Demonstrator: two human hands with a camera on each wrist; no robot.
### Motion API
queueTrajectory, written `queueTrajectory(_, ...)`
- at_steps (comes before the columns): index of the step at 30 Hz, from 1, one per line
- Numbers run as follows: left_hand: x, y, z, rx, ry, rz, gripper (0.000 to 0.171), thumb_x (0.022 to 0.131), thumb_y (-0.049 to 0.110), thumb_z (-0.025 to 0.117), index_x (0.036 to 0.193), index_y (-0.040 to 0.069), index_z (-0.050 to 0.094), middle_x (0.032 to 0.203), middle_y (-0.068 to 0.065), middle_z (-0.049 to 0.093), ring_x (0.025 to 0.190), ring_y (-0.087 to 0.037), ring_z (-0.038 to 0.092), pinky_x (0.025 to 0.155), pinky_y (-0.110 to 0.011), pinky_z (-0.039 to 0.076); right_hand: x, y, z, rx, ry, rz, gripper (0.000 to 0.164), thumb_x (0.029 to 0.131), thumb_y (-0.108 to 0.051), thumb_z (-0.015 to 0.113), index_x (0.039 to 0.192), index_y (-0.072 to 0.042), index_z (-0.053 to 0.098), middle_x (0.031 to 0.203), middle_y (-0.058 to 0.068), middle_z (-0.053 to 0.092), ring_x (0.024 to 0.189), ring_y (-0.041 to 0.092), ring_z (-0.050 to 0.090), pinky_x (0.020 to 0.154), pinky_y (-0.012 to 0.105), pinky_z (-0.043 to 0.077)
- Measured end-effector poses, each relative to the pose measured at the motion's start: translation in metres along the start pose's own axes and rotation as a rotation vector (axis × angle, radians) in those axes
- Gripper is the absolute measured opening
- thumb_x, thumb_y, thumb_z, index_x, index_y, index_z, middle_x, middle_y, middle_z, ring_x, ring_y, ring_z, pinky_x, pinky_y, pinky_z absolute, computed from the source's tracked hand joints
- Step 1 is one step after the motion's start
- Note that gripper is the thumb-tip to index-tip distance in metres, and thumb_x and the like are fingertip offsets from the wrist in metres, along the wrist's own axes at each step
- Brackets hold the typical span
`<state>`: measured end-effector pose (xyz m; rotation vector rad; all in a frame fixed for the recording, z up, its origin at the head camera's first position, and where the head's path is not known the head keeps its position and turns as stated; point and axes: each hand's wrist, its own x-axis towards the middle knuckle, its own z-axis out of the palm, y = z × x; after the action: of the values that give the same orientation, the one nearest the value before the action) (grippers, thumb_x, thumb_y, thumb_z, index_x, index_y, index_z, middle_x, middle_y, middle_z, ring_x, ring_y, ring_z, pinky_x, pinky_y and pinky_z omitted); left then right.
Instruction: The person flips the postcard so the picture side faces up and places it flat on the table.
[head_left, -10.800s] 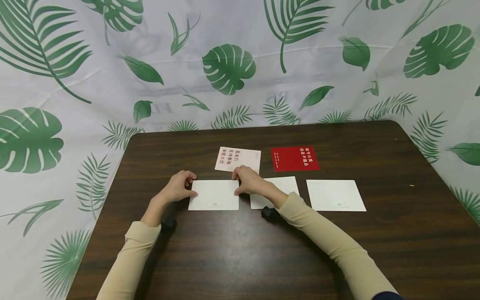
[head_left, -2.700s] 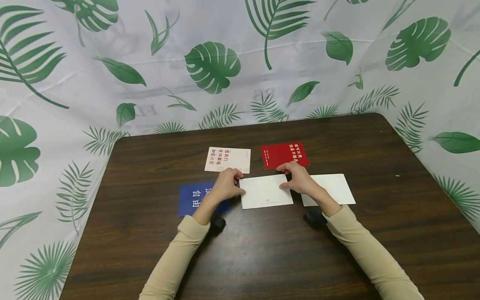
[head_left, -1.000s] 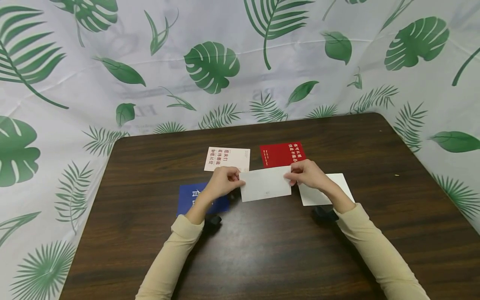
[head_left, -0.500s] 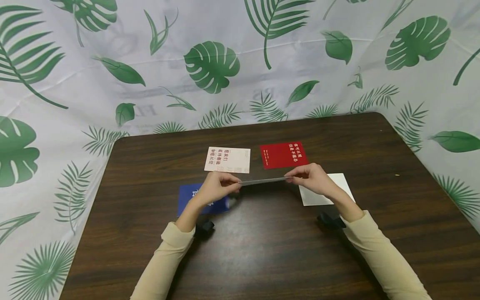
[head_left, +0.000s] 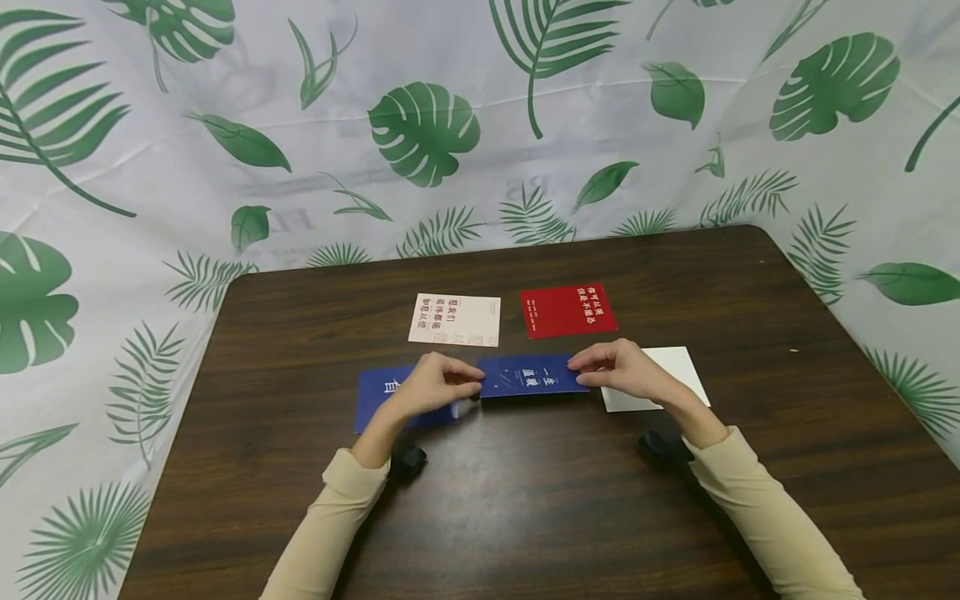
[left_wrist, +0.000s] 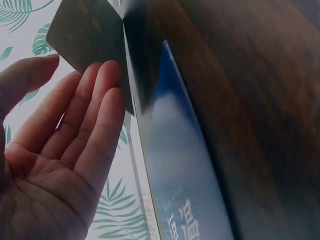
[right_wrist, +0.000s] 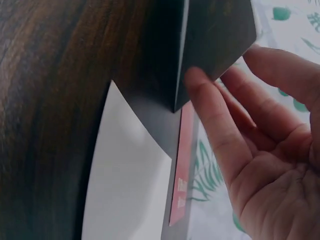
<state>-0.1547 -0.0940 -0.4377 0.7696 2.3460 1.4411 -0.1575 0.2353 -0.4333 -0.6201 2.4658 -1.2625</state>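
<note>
A blue postcard (head_left: 534, 375) with white characters is held slightly above the table between both hands. The left hand (head_left: 431, 385) pinches its left edge, and the right hand (head_left: 626, 371) pinches its right edge. In the wrist views this held postcard (left_wrist: 92, 35) looks dark and tilted. Beneath the left hand lies a second blue postcard (head_left: 371, 400), partly covered in the head view; its white characters show in the left wrist view. A white blank-faced card (head_left: 678, 371) lies flat by the right hand, partly hidden by it.
Behind the hands lie a pale pink postcard (head_left: 457, 319) with red characters and a red postcard (head_left: 567, 311) with white ones. The brown wooden table (head_left: 525, 517) meets a leaf-patterned curtain (head_left: 450, 50) at its far edge. Dark wrist cameras sit below both wrists.
The middle card, earlier lying white side up, has been lifted by both hands, turned through edge-on, and now shows its blue face. Before that, the left card was turned to blue.
</note>
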Motion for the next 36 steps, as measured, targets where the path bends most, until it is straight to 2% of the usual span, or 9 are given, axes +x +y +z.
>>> queueTrajectory(2,0.002,-0.007,0.004,0.008,0.011,-0.009,0.019,0.082,0.006,0.070,0.098,-0.004,0.072,0.089,-0.012,0.071,0.075,-0.012,0.067,0.067,-0.022,0.052,0.000,0.001,0.002,0.017,0.001,0.007,0.027,0.081,-0.009,0.073,0.106,-0.001,0.070,0.105,0.013,0.067,0.088,0.015,0.065,0.072,0.024,0.052)
queueTrajectory(8,0.004,-0.007,0.008,0.017,0.024,-0.022,0.019,0.079,0.004,0.072,0.095,-0.005,0.071,0.084,-0.013,0.071,0.073,-0.016,0.067,0.066,-0.022,0.052,0.001,0.001,0.005,0.049,-0.011,0.023,0.034,0.076,-0.002,0.075,0.108,0.006,0.066,0.108,0.019,0.063,0.088,0.025,0.065,0.074,0.027,0.053)
queueTrajectory(14,0.005,-0.004,0.011,0.063,0.012,-0.022,0.019,0.077,0.002,0.074,0.093,-0.007,0.070,0.078,-0.012,0.069,0.067,-0.015,0.065,0.062,-0.021,0.051,0.002,-0.001,0.007,-0.013,-0.002,0.027,0.036,0.075,-0.003,0.077,0.108,0.003,0.066,0.104,0.016,0.064,0.087,0.025,0.061,0.072,0.025,0.053)
queueTrajectory(20,0.007,-0.001,0.012,0.080,-0.005,-0.040,0.034,0.075,0.002,0.075,0.105,-0.009,0.063,0.075,-0.010,0.068,0.064,-0.014,0.063,0.061,-0.021,0.050,0.002,-0.002,0.010,-0.062,-0.001,0.020,0.039,0.074,-0.006,0.078,0.110,0.001,0.064,0.103,0.013,0.063,0.084,0.023,0.058,0.068,0.026,0.050)
queueTrajectory(24,0.009,-0.002,0.013,0.082,-0.023,-0.061,0.042,0.074,0.001,0.076,0.110,-0.011,0.060,0.072,-0.008,0.067,0.060,-0.009,0.060,0.060,-0.020,0.049,0.003,-0.001,0.012,-0.072,-0.005,0.014,0.042,0.073,-0.007,0.079,0.111,0.000,0.063,0.102,0.013,0.061,0.082,0.022,0.056,0.065,0.026,0.049)
queueTrajectory(29,0.012,-0.003,0.014,0.120,-0.038,-0.082,0.046,0.073,0.003,0.077,0.112,-0.011,0.059,0.068,-0.005,0.066,0.052,-0.003,0.053,0.056,-0.019,0.046,0.005,0.000,0.014,-0.092,-0.011,-0.008,0.043,0.071,-0.006,0.080,0.111,-0.001,0.063,0.103,0.012,0.058,0.079,0.020,0.053,0.065,0.026,0.048)
queueTrajectory(36,0.015,0.001,0.016,0.175,-0.027,-0.081,0.049,0.068,0.003,0.079,0.111,-0.011,0.059,0.063,-0.003,0.065,0.052,-0.001,0.051,0.059,-0.020,0.045,0.008,-0.001,0.018,-0.151,0.003,-0.040,0.042,0.069,-0.004,0.081,0.107,-0.002,0.064,0.105,0.011,0.057,0.075,0.017,0.051,0.066,0.026,0.048)
